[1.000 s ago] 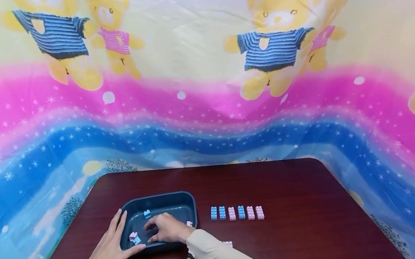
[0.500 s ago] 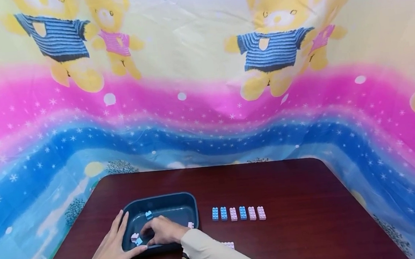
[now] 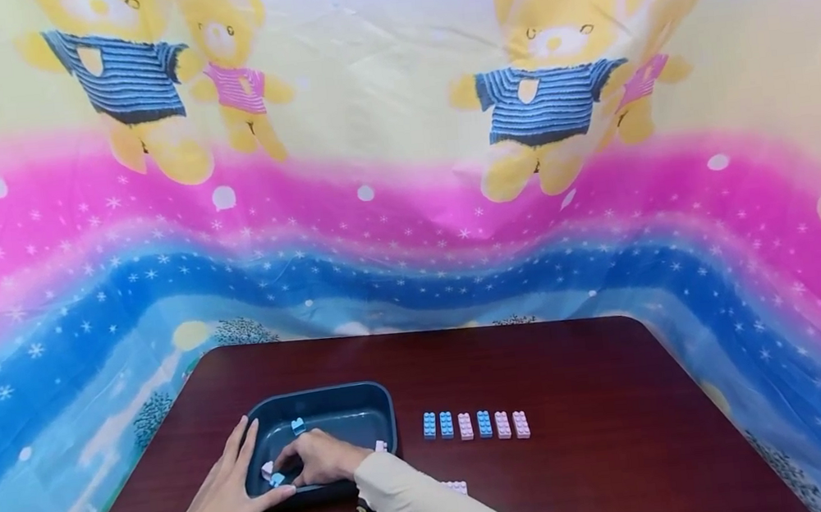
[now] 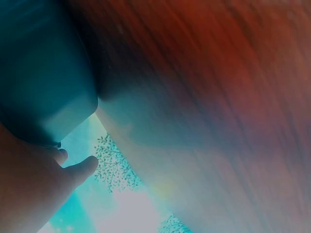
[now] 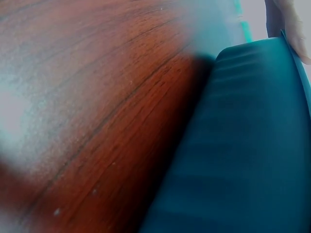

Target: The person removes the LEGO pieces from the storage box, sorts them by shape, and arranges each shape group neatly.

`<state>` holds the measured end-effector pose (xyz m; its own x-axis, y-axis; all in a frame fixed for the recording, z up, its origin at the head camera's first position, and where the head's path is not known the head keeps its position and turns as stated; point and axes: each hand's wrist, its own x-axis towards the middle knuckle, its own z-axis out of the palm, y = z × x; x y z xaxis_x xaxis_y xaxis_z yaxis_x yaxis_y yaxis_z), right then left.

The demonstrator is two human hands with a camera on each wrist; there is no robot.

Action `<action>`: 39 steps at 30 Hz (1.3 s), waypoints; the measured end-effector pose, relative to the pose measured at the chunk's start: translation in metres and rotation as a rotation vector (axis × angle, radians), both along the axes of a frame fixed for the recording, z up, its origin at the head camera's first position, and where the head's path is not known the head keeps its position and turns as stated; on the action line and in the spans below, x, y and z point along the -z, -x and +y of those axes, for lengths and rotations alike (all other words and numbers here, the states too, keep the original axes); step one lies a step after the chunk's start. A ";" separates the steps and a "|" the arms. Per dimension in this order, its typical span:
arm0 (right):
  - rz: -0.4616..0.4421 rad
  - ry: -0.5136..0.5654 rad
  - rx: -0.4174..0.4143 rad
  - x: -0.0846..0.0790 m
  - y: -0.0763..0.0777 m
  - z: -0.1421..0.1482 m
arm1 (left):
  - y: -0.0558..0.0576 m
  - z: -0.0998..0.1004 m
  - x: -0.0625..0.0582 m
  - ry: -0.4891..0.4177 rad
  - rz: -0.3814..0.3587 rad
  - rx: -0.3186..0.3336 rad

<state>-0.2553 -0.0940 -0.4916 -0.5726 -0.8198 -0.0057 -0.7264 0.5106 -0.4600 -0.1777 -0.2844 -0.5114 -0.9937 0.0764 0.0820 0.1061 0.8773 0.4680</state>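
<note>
In the head view a dark blue-green tray [image 3: 349,390] sits on the table's left. My left hand [image 3: 219,501] braces its left end, fingers straight along the side and thumb at the near rim. My right hand [image 3: 322,456] reaches inside, index finger and thumb apart, fingertips right at a light blue toy brick [image 3: 277,481] and a pink toy brick [image 3: 267,470]. Farther back in the tray lies another blue brick [image 3: 298,425], and a pink brick [image 3: 380,446] is at its right end. The wrist views show mostly the tray's outer wall [image 4: 43,63].
Right of the tray, several blue and pink bricks [image 3: 466,426] stand in a row on the dark red-brown table [image 3: 587,470]. Another pink brick [image 3: 457,488] is partly hidden behind my right sleeve [image 3: 434,497]. A printed cloth [image 3: 406,207] hangs behind the table.
My right hand has shifted left inside the tray, its fingertips now at the blue and pink bricks. The left hand stays against the tray. The head view has tilted slightly.
</note>
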 end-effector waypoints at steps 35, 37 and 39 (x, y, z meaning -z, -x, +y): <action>-0.074 0.063 -0.095 0.010 0.005 -0.014 | 0.000 -0.001 0.000 -0.017 0.016 0.007; -0.077 0.059 -0.093 0.011 0.005 -0.016 | -0.001 0.000 0.000 -0.016 0.010 0.006; -0.081 0.061 -0.091 0.012 0.005 -0.017 | -0.001 0.000 0.000 -0.016 0.001 0.008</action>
